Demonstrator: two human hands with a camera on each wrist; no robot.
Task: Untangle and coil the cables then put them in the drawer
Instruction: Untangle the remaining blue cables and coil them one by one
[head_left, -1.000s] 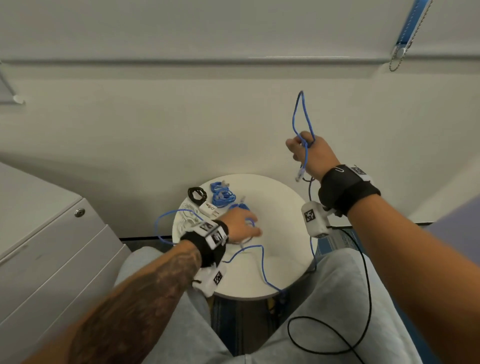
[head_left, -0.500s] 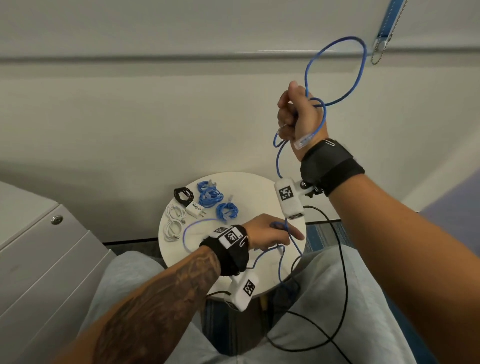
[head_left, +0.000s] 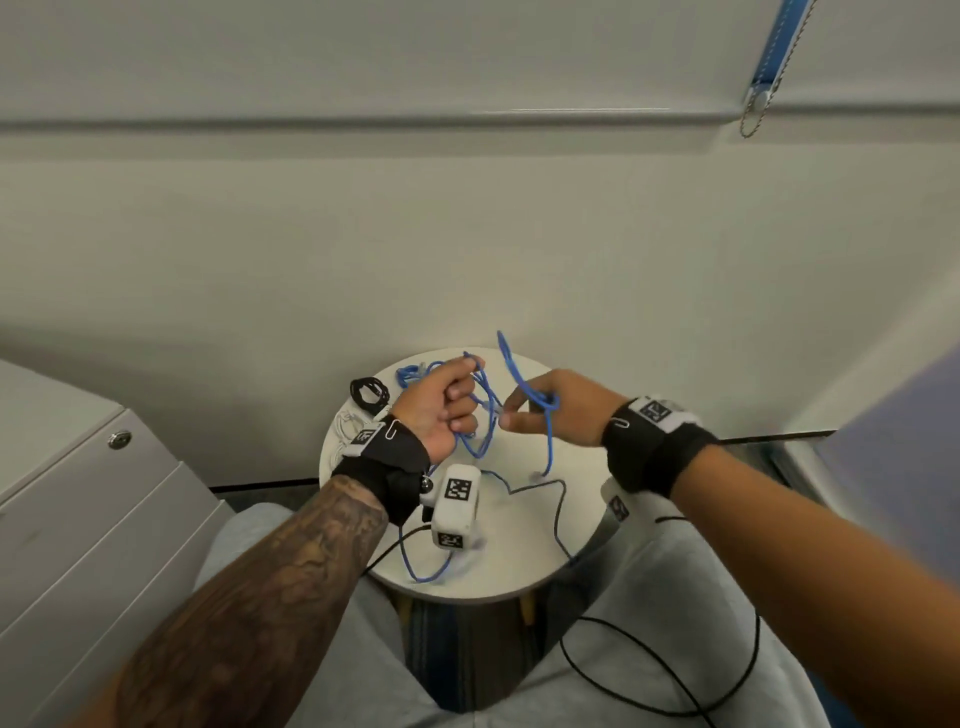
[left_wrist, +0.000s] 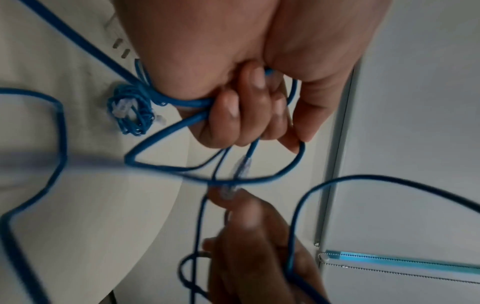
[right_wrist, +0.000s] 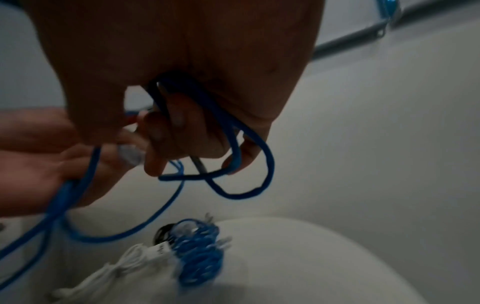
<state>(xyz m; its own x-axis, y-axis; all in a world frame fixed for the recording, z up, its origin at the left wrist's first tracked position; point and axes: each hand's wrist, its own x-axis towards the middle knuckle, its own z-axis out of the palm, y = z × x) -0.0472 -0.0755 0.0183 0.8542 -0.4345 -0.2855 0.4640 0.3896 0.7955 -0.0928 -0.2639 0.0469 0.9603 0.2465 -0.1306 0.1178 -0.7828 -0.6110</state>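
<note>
blue cable (left_wrist: 62, 131): motion-blurred at left wrist view | white cable bundle (head_left: 345, 426): partly hidden behind left wrist

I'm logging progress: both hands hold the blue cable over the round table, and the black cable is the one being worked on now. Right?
Not quite. The black cable lies coiled on the round table, untouched. The head view shows the left hand and right hand both holding the blue cable.
</note>
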